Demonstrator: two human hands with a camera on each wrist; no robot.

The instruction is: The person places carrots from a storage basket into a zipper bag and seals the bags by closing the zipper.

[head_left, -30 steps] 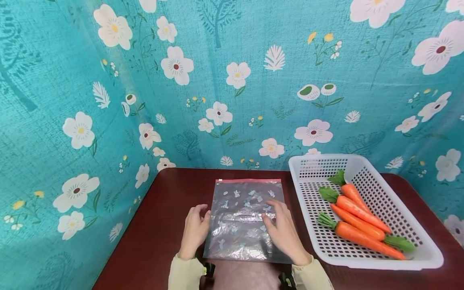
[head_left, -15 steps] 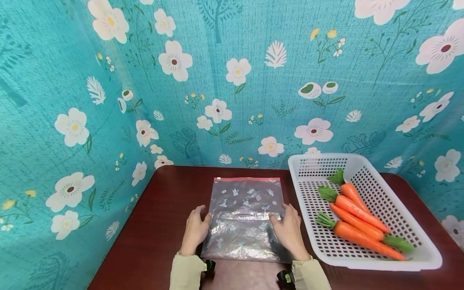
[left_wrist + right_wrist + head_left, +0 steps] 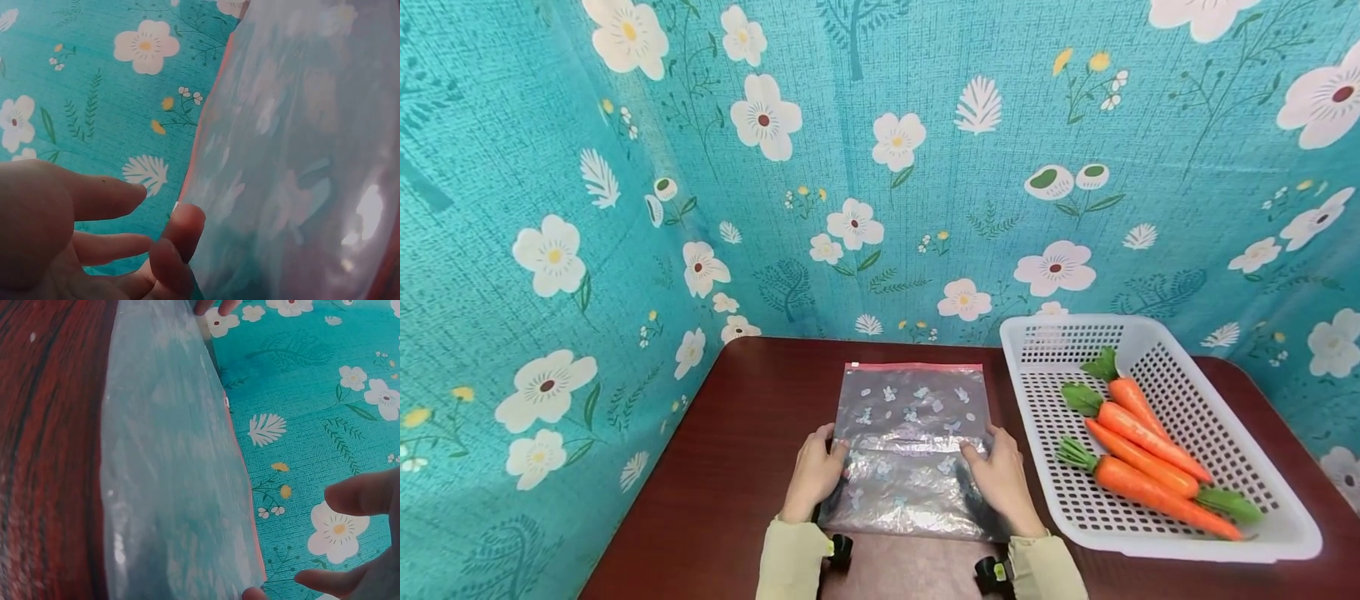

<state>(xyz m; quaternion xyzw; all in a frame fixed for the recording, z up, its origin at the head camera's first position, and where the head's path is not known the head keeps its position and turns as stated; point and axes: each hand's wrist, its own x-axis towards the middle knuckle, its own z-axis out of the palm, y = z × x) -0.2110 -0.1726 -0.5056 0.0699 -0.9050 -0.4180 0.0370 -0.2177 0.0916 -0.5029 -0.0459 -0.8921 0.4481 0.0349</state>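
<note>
A clear plastic zipper bag with a red top strip and small pale printed figures lies flat on the table in the head view. My left hand is at its left edge, the thumb touching or just over that edge. At the right edge is my right hand, its thumb over the bag. In the left wrist view the thumb and fingers stand apart beside the bag. The right wrist view shows the thumb away from the fingers, near the bag. Some fingers are hidden.
A white perforated plastic basket stands on the right of the dark red table. Several carrots with green tops lie in it. Blue-green flowered cloth hangs behind and to the left.
My right hand has moved from over the bag outward to its right edge. My left hand has come slightly right to the left edge. The basket stays put.
</note>
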